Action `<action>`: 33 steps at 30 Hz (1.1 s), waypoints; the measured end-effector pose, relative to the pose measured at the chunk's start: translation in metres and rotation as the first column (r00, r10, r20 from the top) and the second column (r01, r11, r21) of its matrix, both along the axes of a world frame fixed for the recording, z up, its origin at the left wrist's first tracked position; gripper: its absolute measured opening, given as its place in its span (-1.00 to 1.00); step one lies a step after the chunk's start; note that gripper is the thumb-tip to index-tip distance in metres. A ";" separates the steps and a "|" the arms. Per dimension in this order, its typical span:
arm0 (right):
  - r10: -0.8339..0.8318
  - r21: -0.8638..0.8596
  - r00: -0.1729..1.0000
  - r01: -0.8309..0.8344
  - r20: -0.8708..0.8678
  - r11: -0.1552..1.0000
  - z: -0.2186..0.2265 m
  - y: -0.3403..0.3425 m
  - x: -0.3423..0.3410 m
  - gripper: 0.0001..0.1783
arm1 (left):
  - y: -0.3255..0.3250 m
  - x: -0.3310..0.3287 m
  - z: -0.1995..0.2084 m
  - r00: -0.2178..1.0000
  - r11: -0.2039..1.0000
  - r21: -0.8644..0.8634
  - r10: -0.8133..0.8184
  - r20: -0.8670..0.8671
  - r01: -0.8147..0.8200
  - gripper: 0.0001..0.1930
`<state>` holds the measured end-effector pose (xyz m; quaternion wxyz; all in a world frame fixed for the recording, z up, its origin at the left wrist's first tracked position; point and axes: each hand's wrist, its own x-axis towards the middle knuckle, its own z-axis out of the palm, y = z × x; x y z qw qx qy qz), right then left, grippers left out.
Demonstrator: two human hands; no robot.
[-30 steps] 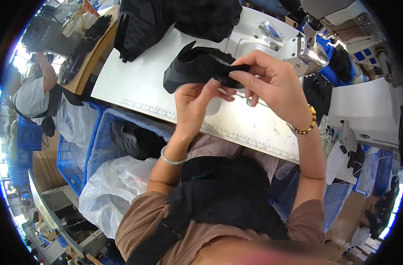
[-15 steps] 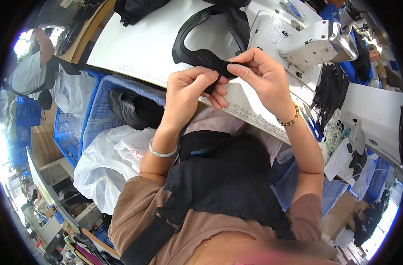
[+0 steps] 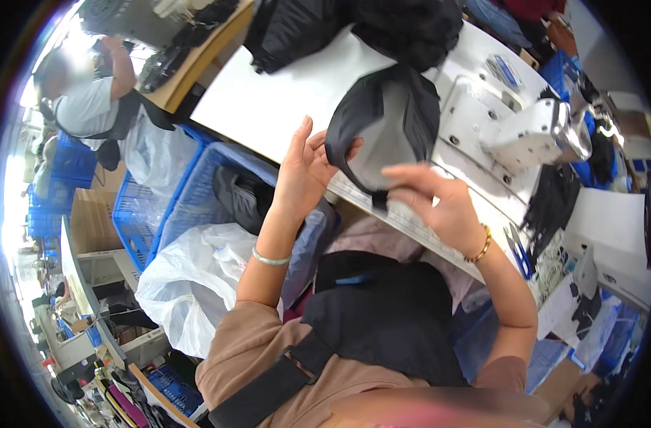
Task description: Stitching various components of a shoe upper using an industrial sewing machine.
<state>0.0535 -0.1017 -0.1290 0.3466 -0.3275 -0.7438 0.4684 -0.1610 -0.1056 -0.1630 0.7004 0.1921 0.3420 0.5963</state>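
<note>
A black shoe upper (image 3: 354, 107) with a grey inside lies over the front edge of the white sewing table, its opening turned toward me. My left hand (image 3: 305, 175) is at its left edge, thumb spread away. The fingers pass behind that edge, and their tips show inside the opening. My right hand (image 3: 443, 210) is beside the upper's lower right part, its fingers smeared by motion. Whether those fingers touch the upper I cannot tell. A short black end of the upper hangs between the two hands.
A white sewing machine (image 3: 529, 135) stands right of the upper. Black pieces (image 3: 297, 32) lie at the back. Blue-handled scissors (image 3: 520, 253) and black strips (image 3: 554, 200) lie at right. At left, a blue crate (image 3: 190, 171) holds a dark shoe upper, near a white plastic bag (image 3: 190, 285).
The upper has turned so its grey inside shows, and both hands have moved apart from their pinch on its end. The whole view has shifted, with things appearing farther right and lower.
</note>
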 end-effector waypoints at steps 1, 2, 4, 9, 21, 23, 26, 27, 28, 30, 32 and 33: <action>0.077 0.053 0.996 -0.079 0.032 0.995 -0.007 -0.004 -0.005 -0.79 | 0.006 -0.013 0.000 0.999 1.000 -0.021 0.011 0.046 -0.010 -0.48; 0.169 0.286 0.965 -0.223 0.202 0.932 -0.015 -0.004 -0.010 -0.80 | 0.011 -0.026 -0.002 0.999 1.000 -0.006 0.025 0.026 -0.025 -0.48; 0.117 0.581 0.917 -0.336 0.381 0.741 -0.024 -0.004 -0.025 -0.76 | 0.026 -0.041 -0.008 0.949 0.968 0.085 0.249 -0.192 -0.237 -0.67; -0.111 0.897 0.941 -0.261 0.318 0.357 -0.023 0.039 -0.100 -0.72 | 0.074 -0.095 0.031 0.881 0.802 0.441 0.470 -0.050 -0.403 -0.79; -0.564 0.953 0.786 -0.103 0.254 0.285 -0.077 0.121 -0.260 -0.75 | 0.222 -0.219 -0.002 0.759 0.926 0.349 0.328 -0.562 -0.141 -0.86; -0.592 0.932 0.743 -0.118 0.312 0.342 -0.076 0.124 -0.267 -0.72 | 0.235 -0.219 0.000 0.745 0.916 0.385 0.331 -0.580 -0.108 -0.79; -0.542 0.889 0.818 0.085 0.196 0.450 -0.078 0.129 -0.273 -0.72 | 0.252 -0.215 0.009 0.401 0.868 0.496 0.464 -0.790 -0.028 -0.67; -0.545 0.890 0.817 0.092 0.189 0.446 -0.074 0.126 -0.275 -0.72 | 0.254 -0.221 0.017 0.313 0.863 0.505 0.477 -0.821 0.010 -0.68; -0.498 0.857 0.845 0.100 0.195 0.505 -0.074 0.127 -0.273 -0.76 | 0.254 -0.214 0.024 0.248 0.855 0.517 0.510 -0.824 -0.041 -0.67; -0.385 0.833 0.917 0.133 0.102 0.537 -0.060 0.107 -0.286 -0.86 | 0.243 -0.238 0.066 -0.123 0.661 0.749 0.739 -0.662 -0.054 -0.65; -0.458 0.828 0.876 0.141 0.151 0.543 -0.082 0.129 -0.266 -0.86 | 0.250 -0.151 0.090 -0.055 0.466 0.883 0.881 -0.469 -0.059 -0.72; -0.460 0.824 0.870 0.124 0.178 0.553 -0.085 0.132 -0.259 -0.86 | 0.242 -0.110 0.106 -0.037 0.308 0.951 0.951 -0.306 0.031 -0.71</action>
